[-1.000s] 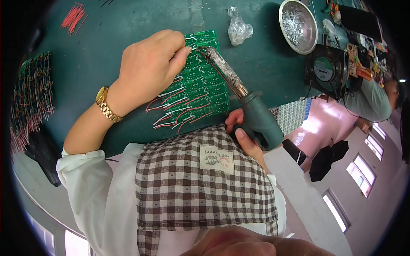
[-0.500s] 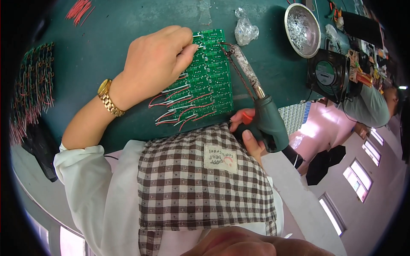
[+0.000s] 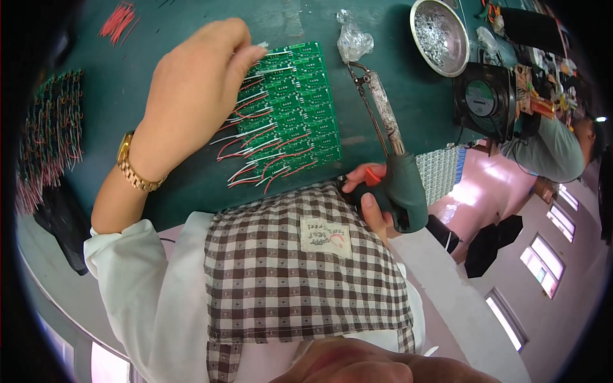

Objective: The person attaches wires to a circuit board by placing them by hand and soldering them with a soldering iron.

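A panel of green circuit boards [image 3: 310,102] lies on the green tabletop, with red and white wires [image 3: 262,143] hanging off its left and lower parts. My left hand [image 3: 191,89], wearing a gold watch, is over the panel's upper left edge. Its thumb and fingers are pinched on a thin white wire [image 3: 263,45]; the rest of that wire is hard to make out. My right hand [image 3: 373,210] grips a dark green soldering gun [image 3: 407,188] with a red trigger. The gun's tip points away from me, right of the panel, beside crumpled clear plastic [image 3: 355,43].
Beyond the gun stands a metal bowl [image 3: 464,60] holding silvery bits, with a black fan [image 3: 480,99] nearer. Wired boards [image 3: 51,134] are piled at the left; loose red wires [image 3: 117,22] lie at the far left. Another person's sleeve [image 3: 549,153] shows at right.
My left hand has moved left, off the boards' middle toward their upper left edge. The soldering gun's tip has swung right, away from the panel, toward the plastic.
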`<action>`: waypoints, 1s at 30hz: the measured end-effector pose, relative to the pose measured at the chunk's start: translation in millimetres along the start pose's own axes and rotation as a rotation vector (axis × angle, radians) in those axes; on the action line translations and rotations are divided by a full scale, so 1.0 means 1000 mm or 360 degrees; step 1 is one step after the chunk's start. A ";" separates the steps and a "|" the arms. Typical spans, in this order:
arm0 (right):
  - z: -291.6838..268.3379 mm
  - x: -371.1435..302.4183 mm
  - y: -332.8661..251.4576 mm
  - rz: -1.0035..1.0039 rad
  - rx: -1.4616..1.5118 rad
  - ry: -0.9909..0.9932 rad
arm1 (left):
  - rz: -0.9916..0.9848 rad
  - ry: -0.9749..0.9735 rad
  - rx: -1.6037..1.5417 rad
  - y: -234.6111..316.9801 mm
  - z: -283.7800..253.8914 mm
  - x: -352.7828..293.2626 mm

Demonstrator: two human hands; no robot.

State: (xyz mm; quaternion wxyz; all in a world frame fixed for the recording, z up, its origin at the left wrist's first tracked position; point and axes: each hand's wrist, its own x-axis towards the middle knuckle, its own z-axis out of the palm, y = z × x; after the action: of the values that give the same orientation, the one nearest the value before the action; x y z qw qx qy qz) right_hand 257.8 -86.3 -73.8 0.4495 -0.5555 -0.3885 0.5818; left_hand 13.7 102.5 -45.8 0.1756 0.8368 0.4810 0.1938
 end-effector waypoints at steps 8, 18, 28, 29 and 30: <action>-0.010 0.003 0.019 -0.0095 0.0314 -0.0032 | 0.0258 -0.0049 -0.0028 0.021 0.047 0.000; -0.017 0.007 0.030 -0.0015 0.0269 -0.0027 | 0.0269 -0.0028 0.0062 0.020 0.060 0.003; -0.013 0.010 0.032 -0.0010 0.0220 -0.0032 | 0.0337 0.0027 0.0105 0.012 0.065 0.001; -0.011 0.009 0.033 -0.0010 0.0239 -0.0004 | 0.0353 0.0036 0.0114 0.012 0.066 0.000; -0.011 0.009 0.034 -0.0011 0.0258 0.0024 | 0.0345 0.0025 0.0115 0.011 0.065 0.000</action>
State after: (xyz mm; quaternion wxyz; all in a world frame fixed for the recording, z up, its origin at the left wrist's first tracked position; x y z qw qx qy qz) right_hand 265.3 -88.5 -109.8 0.4979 -0.5203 -0.3387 0.6055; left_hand 54.3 90.2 -96.7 0.1194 0.8882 0.3956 0.2008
